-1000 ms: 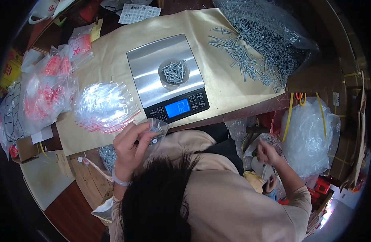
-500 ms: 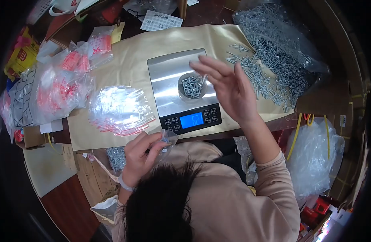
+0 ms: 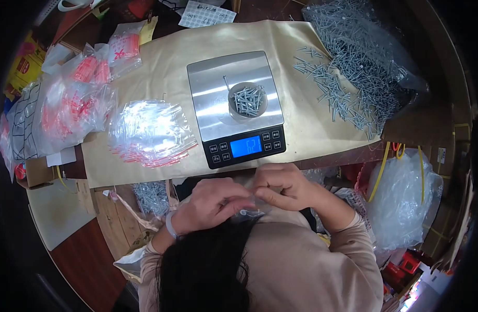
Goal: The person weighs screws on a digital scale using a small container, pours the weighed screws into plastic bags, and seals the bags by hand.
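My left hand (image 3: 213,203) and my right hand (image 3: 283,187) meet at the table's front edge, fingers pinched on a small clear plastic bag (image 3: 249,213) between them. Just beyond them is a silver scale (image 3: 213,88) with a lit blue display (image 3: 246,147) that seems to read 621. On its plate a small round dish holds a heap of screws (image 3: 248,101), and one loose screw (image 3: 226,82) leans at the dish's upper left side. A pile of clear zip bags with red edges (image 3: 153,130) lies left of the scale.
A large plastic bag spills screws (image 3: 353,67) at the back right. Packs of red-marked bags (image 3: 67,109) fill the left side. A sticker sheet (image 3: 206,14) lies at the back. A clear sack (image 3: 402,197) with yellow straps hangs at the right, below table level.
My right hand has come down from over the scale to my left hand at the small bag. A single screw now shows beside the dish. My left hand has moved rightward.
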Available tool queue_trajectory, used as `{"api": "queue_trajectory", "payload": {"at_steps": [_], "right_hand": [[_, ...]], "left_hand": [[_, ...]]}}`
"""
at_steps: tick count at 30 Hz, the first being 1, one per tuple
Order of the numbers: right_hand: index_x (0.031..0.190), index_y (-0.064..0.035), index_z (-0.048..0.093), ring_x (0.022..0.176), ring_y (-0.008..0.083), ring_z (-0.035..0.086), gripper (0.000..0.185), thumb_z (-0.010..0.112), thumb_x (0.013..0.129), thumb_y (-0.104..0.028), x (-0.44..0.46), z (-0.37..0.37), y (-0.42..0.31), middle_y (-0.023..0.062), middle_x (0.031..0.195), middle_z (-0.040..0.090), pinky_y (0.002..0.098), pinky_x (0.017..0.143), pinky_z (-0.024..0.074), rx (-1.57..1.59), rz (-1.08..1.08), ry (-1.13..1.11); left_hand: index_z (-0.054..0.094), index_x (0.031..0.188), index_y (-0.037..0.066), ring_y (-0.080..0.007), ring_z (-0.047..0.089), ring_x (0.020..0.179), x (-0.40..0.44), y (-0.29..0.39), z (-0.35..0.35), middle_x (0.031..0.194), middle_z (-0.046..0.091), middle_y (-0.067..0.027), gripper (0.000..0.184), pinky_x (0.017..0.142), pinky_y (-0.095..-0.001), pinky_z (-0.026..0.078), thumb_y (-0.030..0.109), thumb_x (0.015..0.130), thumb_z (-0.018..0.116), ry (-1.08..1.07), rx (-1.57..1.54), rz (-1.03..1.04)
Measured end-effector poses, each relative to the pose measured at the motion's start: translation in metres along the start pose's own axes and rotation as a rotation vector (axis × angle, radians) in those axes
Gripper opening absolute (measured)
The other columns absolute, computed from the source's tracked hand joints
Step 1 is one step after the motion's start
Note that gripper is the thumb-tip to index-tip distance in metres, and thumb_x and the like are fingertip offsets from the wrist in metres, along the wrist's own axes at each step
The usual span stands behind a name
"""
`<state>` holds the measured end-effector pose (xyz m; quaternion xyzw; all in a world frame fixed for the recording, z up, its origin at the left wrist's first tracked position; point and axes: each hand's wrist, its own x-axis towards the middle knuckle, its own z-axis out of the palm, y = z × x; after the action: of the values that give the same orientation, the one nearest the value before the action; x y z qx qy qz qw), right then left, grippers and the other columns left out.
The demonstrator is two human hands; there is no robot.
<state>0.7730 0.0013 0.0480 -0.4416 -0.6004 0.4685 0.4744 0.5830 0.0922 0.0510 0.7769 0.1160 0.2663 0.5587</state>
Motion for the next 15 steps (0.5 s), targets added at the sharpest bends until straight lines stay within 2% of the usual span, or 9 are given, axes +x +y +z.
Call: {"api": "queue_trajectory", "payload": {"at_steps": [2,3,4,6,7,8,9,12,15], "right_hand": [[0.076,-0.0002,0.057,0.061,0.0234,0.052,0.015,0.058,0.088,-0.009,0.003,-0.007,0.001,0.01,0.069,0.052,0.0329,0.056,0.0407,-0.058,-0.056,0.01],[0.075,-0.0004,0.057,0.062,0.0231,0.052,0.015,0.058,0.088,-0.008,0.005,-0.013,0.001,0.01,0.069,0.052,0.033,0.056,0.0405,-0.087,-0.083,0.015],[0.076,-0.0012,0.059,0.064,0.0212,0.054,0.015,0.058,0.088,-0.008,0.009,-0.022,-0.003,0.0091,0.069,0.053,0.0315,0.058,0.0415,-0.066,0.037,-0.022],[0.079,-0.0015,0.062,0.066,0.0177,0.055,0.014,0.057,0.089,-0.01,0.026,-0.035,-0.006,0.0079,0.071,0.056,0.0298,0.06,0.0428,-0.105,0.042,-0.03],[0.078,-0.0009,0.062,0.066,0.0133,0.055,0.016,0.057,0.09,-0.011,0.037,-0.042,-0.006,0.0062,0.072,0.06,0.0281,0.061,0.0437,-0.054,0.123,0.036],[0.083,-0.0014,0.063,0.068,0.0104,0.055,0.016,0.058,0.09,-0.014,0.055,-0.056,-0.008,0.0043,0.072,0.061,0.0261,0.063,0.0428,-0.244,0.097,0.058],[0.083,-0.0016,0.064,0.068,0.0105,0.055,0.017,0.059,0.09,-0.017,0.072,-0.065,-0.005,0.0037,0.072,0.061,0.0258,0.064,0.0424,-0.37,0.068,0.133],[0.08,-0.0017,0.065,0.067,0.0152,0.059,0.029,0.07,0.081,-0.03,0.131,-0.086,0.011,0.0054,0.072,0.062,0.0271,0.065,0.0446,-0.715,0.008,0.089],[0.084,-0.0029,0.068,0.073,0.0224,0.065,0.034,0.073,0.074,-0.035,0.176,-0.076,0.01,0.0095,0.078,0.068,0.0326,0.068,0.0484,-1.045,0.323,-0.095]], "left_hand": [[0.06,0.083,0.003,-0.0194,0.055,0.057,0.002,-0.005,-0.007,0.069,0.054,-0.0071,0.018,0.051,-0.0307,0.043,0.007,0.074,0.075,-0.194,0.024,0.006],[0.059,0.08,0.003,-0.0196,0.055,0.058,-0.001,-0.007,-0.009,0.07,0.054,-0.0073,0.017,0.052,-0.0305,0.043,0.006,0.074,0.075,-0.12,0.037,0.026],[0.058,0.077,0.004,-0.0199,0.054,0.059,-0.005,-0.008,-0.013,0.07,0.054,-0.0076,0.017,0.053,-0.0303,0.043,0.005,0.073,0.075,-0.046,0.052,0.047],[0.053,0.065,0.004,-0.0218,0.053,0.066,-0.014,-0.009,-0.024,0.076,0.053,-0.0084,0.021,0.056,-0.029,0.043,0.001,0.069,0.073,0.102,0.037,0.031],[0.053,0.064,0.004,-0.022,0.053,0.068,-0.015,-0.007,-0.029,0.076,0.053,-0.0082,0.021,0.058,-0.0296,0.043,0.001,0.069,0.073,0.154,0.103,0.036],[0.052,0.063,0.005,-0.0223,0.053,0.07,-0.014,-0.003,-0.035,0.077,0.052,-0.0079,0.022,0.06,-0.0301,0.044,0.0,0.068,0.073,0.206,0.167,0.039],[0.051,0.062,0.005,-0.0225,0.052,0.072,-0.015,-0.001,-0.04,0.078,0.052,-0.0077,0.023,0.063,-0.0307,0.044,0.0,0.068,0.072,0.256,0.233,0.043],[0.05,0.06,0.005,-0.0257,0.053,0.081,-0.027,-0.003,-0.051,0.089,0.056,-0.0109,0.024,0.074,-0.0364,0.045,0.001,0.067,0.073,0.241,0.392,0.02],[0.053,0.064,0.005,-0.0352,0.055,0.102,-0.032,-0.004,-0.052,0.102,0.059,-0.0151,0.02,0.096,-0.0474,0.039,0.005,0.069,0.073,0.25,0.359,-0.078]]}}
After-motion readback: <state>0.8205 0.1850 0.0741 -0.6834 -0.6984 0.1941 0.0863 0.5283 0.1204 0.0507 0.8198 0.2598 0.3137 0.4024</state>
